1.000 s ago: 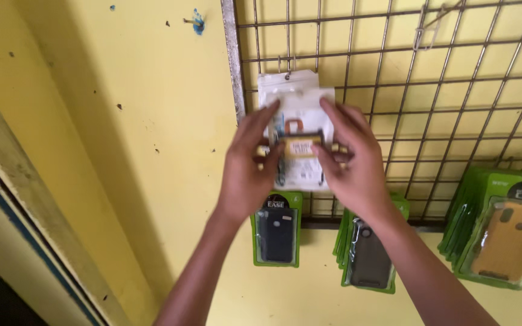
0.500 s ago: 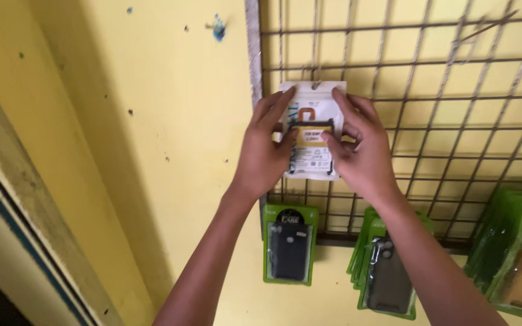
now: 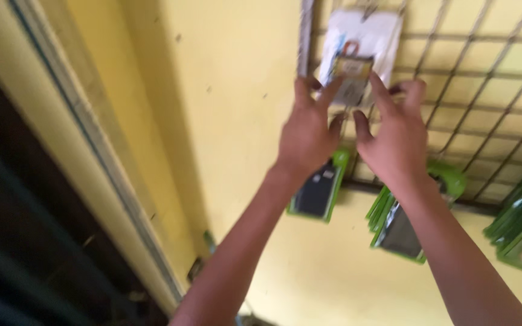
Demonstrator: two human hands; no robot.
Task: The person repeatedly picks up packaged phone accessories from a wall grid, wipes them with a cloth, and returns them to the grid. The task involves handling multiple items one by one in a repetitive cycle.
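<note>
Both hands raised to the wire grid on the yellow wall. Left hand and right hand have fingers spread, tips at the lower edge of the white packet hanging on the grid; picture blurred, cannot tell whether either grips it. Green-carded cases hang below

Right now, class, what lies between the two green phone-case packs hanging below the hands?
In the head view, only bare yellow wall and the grid's bottom bar lie between the left pack and the right pack.
</note>
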